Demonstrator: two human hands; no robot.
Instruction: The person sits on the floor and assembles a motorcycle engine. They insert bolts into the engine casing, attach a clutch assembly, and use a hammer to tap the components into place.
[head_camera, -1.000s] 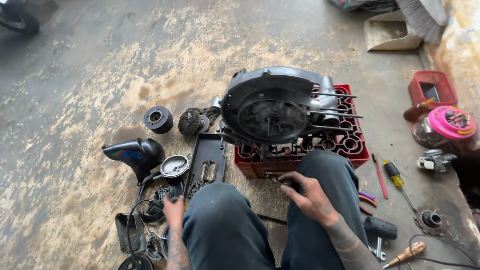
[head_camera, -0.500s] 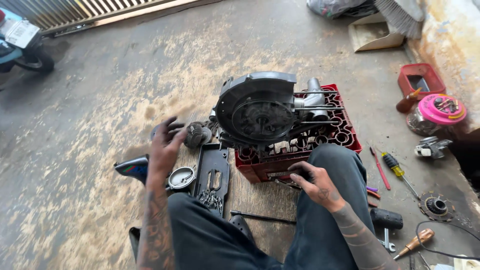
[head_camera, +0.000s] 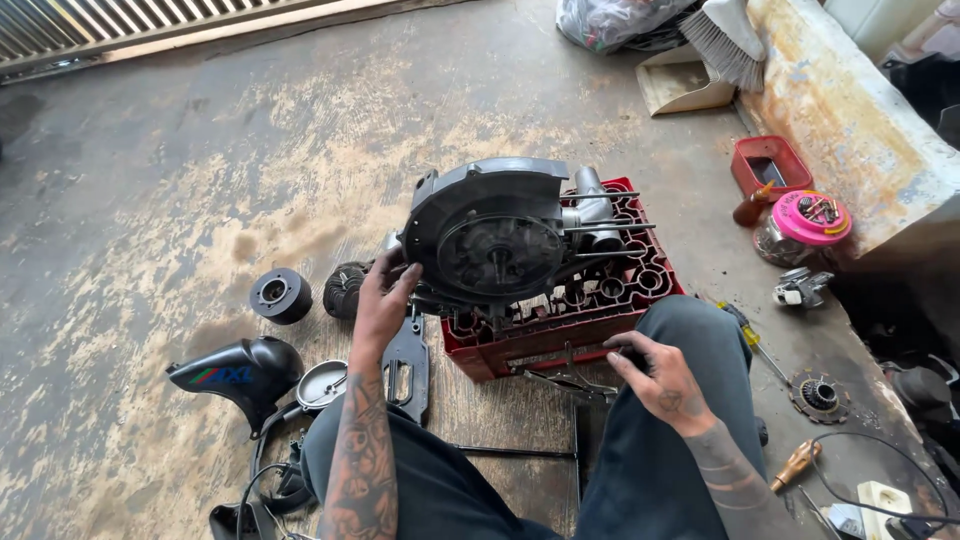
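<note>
1. Engine block (head_camera: 495, 245): centre frame, standing on red crate (head_camera: 610, 300); likely heavy, rigid metal, best gripped by the casing rim.
2. Left hand (head_camera: 385, 305): fingers spread against its lower-left edge.
3. Right hand (head_camera: 660, 375): lower right, apparently pinching 1 small dark part.

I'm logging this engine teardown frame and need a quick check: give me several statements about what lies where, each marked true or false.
1. The dark grey engine block with round fan cover rests on a red plastic crate. True.
2. The left hand lies flat on the floor. False: it is raised against the engine's left side.
3. The right hand rests on the right knee. True.
4. The pink-lidded clear jar stands on the crate. False: it stands on the floor to the right of the crate.
</note>
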